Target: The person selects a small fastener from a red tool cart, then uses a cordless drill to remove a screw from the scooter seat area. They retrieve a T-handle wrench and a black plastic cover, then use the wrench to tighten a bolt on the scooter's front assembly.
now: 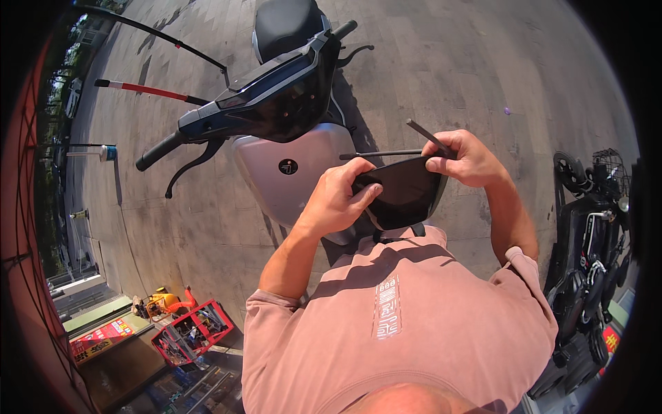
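Observation:
In front of my chest is a smooth black panel [403, 194] with rounded lower corners; small black tabs or straps hang below it. My left hand [339, 196] is closed on its upper left edge, thumb on the face and fingers behind. My right hand [465, 157] is closed at the upper right corner, pinching a bent dark metal rod [424, 132] that looks like an L-shaped hex key. One arm of it points left above the panel, the other up. Just beyond my hands stands an electric scooter with a silver front shield [293, 162] and black handlebar cowl [276, 110].
Grey paving [441, 62] surrounds the scooter. A red open toolbox [196, 334] full of tools sits at lower left, near a yellow-orange tool [165, 303]. Several black scooters or bikes [586, 248] line the right side. Thin poles [148, 88] stick out left of the handlebar.

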Demonstrator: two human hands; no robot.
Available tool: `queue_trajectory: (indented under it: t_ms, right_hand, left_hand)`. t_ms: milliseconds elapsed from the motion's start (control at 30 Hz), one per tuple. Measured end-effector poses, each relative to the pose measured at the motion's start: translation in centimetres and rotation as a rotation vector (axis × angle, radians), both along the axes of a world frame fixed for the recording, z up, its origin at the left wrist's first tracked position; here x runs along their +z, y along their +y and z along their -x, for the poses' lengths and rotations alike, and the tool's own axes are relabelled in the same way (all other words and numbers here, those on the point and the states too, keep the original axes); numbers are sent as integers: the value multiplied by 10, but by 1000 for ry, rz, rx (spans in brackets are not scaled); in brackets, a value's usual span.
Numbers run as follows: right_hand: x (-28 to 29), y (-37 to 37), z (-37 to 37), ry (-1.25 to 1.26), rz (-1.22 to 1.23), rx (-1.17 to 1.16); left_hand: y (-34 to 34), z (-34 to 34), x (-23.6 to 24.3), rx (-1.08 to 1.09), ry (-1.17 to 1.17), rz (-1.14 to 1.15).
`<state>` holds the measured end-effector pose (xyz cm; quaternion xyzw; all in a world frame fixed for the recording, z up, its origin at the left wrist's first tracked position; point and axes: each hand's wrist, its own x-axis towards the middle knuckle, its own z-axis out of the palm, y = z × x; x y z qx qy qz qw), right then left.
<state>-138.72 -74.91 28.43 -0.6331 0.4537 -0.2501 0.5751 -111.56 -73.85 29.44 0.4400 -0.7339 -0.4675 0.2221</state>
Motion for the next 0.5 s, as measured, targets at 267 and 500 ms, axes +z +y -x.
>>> queue_trajectory:
  t_ms: [267, 500]
  right_hand:
    - [5, 14, 34, -38, 498, -621]
    - [32, 104, 37, -207, 462, -714]
  left_hand:
    - [-36, -35, 23, 326, 115, -71]
    - [-84, -54, 30, 437, 144, -39]
